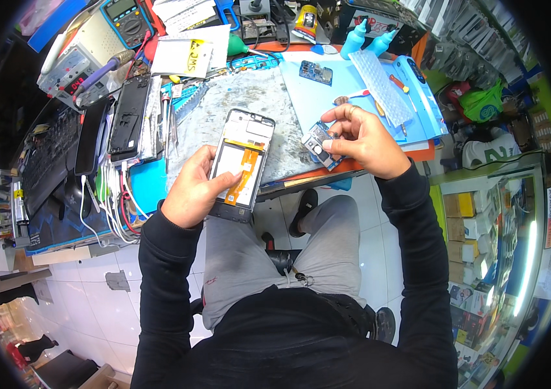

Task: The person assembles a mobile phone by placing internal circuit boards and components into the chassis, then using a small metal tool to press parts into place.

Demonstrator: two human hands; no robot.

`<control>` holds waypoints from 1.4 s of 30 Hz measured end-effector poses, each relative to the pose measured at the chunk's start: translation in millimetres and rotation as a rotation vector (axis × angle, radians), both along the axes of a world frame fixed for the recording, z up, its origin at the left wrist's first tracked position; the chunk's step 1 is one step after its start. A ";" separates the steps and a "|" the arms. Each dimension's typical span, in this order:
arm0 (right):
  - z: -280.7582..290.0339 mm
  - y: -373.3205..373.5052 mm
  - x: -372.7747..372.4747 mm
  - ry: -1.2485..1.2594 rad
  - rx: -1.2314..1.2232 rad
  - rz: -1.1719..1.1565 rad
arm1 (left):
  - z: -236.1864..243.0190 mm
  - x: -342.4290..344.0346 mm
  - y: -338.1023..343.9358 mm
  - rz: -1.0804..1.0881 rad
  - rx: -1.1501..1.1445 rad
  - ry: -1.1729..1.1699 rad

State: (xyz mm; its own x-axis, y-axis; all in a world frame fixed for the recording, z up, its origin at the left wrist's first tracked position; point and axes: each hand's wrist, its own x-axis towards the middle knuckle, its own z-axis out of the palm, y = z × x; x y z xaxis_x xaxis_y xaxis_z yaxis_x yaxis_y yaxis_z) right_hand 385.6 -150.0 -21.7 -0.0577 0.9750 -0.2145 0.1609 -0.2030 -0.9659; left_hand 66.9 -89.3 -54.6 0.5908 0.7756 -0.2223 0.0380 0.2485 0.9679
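Observation:
An opened phone body [249, 133] with an orange flex cable and a silver-framed back is in my left hand [201, 188], thumb across the cable, fingers wrapped round its left side. My right hand [363, 139] grips a small circuit board [317, 149] with camera modules between thumb and fingers, over the front edge of a light blue mat [298, 97]. A grey stained pad [194, 104] lies behind the phone. A second circuit board [316, 73] rests on the blue mat, near a screwdriver [400, 84] and a white bubble-wrap strip [367, 71].
Several phones [123, 126], white cables [110, 217], a keyboard [45, 149], a power supply [64, 81] and a multimeter [123, 26] crowd the left. Two blue bottles [353, 42] stand at the back right. A lit glass display cabinet [483, 259] is at my right; my legs are below the bench edge.

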 end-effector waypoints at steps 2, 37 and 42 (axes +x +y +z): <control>-1.4 -0.1 -1.3 0.010 0.004 -0.002 | -4.7 -1.2 1.2 0.019 -0.003 -0.017; -33.9 -8.5 51.0 -1.417 0.303 -0.511 | -2.6 15.5 -11.7 0.122 1.128 0.937; -33.8 -7.5 64.1 -1.547 0.407 -0.554 | 3.1 52.6 -30.2 0.203 1.286 0.759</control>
State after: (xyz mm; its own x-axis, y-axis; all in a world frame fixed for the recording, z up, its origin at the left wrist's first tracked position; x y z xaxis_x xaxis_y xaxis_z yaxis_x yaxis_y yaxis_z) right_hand 449.7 -157.4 -55.5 0.2927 0.8069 0.5130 0.9364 -0.3506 0.0171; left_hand 119.5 -119.4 -51.5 0.5122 0.7262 0.4585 0.6858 -0.6672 0.2907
